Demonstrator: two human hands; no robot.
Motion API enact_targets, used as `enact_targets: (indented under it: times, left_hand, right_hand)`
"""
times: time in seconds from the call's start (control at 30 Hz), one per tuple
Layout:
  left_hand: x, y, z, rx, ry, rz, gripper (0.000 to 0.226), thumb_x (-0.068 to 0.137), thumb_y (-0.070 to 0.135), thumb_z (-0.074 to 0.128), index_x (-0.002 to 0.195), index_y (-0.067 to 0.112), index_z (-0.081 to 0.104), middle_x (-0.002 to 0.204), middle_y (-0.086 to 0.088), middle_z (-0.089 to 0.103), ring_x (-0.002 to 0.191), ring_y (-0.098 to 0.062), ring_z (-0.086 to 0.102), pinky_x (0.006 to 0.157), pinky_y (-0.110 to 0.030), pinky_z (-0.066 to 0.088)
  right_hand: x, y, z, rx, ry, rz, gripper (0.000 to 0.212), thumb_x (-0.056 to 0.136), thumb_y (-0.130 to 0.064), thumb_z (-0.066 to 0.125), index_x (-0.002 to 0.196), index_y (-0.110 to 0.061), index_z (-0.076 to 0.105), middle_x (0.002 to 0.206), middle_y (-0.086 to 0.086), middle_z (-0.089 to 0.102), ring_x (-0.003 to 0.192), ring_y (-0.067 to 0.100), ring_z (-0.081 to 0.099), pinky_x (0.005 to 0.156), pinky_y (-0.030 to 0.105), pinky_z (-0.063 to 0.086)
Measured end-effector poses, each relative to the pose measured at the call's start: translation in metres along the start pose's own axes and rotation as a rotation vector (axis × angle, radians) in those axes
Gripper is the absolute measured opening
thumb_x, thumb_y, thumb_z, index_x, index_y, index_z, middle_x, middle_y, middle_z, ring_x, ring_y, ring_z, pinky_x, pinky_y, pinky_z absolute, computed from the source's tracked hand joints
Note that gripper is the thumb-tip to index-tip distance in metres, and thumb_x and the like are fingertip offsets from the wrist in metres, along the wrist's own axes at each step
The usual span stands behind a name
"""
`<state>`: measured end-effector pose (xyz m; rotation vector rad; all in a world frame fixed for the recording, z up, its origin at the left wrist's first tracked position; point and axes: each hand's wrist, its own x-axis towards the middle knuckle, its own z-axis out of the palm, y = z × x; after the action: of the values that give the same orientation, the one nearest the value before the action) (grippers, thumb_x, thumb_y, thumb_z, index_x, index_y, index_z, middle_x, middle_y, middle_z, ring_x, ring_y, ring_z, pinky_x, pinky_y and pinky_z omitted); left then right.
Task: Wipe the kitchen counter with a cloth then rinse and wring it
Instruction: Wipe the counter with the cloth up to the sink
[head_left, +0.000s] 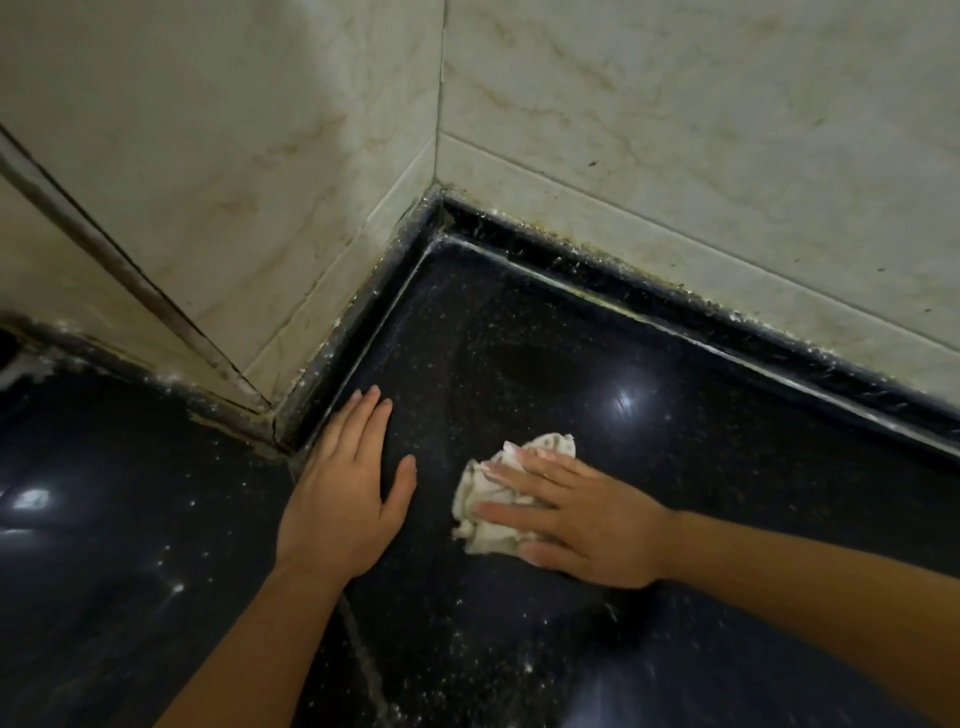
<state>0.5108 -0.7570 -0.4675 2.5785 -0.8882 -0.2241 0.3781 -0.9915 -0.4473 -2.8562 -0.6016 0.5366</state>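
Pressing hand: the right hand (582, 525) lies palm down on the cloth (488, 538), its fingers straight and spread. It bears flat on the fabric and does not curl round it.
Cloth: a small, pale, crumpled rag on the black counter (519, 338), well out from the wall corner (439, 208). Bunched folds stick out past the fingertips on the far side and toward the left hand. Part of it is hidden under the palm.
Left hand: the left hand (343, 493) is open and flat on the bare counter, its fingers straight and close together and its thumb held out to the side. Its fingertips point toward the walls and lie near the raised edge strip (727, 322). It is just beside the cloth and does not touch it.
Counter: dark speckled stone, glossy, with a bright light reflection (623, 402) beyond the right hand. Pale specks are scattered over the near part.
Edge strip: a low black border that runs along the foot of both walls and meets at the corner. Its top edge and joint are crusted with whitish and brownish grime.
Walls: cream marbled tiles (675, 130), spotted with small dark marks low down on the right side.
Forearms: both are bare and reach in from the bottom of the view.
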Motion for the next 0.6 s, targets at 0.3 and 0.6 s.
enact_targets:
  times: [0.3, 0.6]
  left_hand:
    - [0.001, -0.002, 0.004, -0.024, 0.012, 0.000, 0.070, 0.092, 0.053, 0.020, 0.148, 0.012, 0.028, 0.156, 0.000, 0.023, 0.144, -0.010, 0.011, 0.115, -0.029, 0.014]
    - [0.002, -0.001, 0.004, -0.040, 0.048, -0.032, 0.068, 0.092, 0.042, 0.017, 0.148, 0.004, 0.020, 0.157, -0.008, 0.018, 0.144, -0.017, 0.011, 0.115, -0.028, 0.007]
  right_hand:
    - [0.142, 0.064, -0.061, 0.246, 0.139, 0.628, 0.055, 0.100, -0.053, 0.015, 0.152, -0.038, 0.000, 0.160, -0.002, -0.017, 0.145, 0.022, -0.022, 0.115, 0.040, -0.012]
    - [0.128, 0.012, -0.043, 0.182, 0.098, 0.368, 0.053, 0.101, -0.051, 0.019, 0.151, -0.041, 0.003, 0.160, 0.000, -0.018, 0.144, 0.023, -0.023, 0.110, 0.035, -0.018]
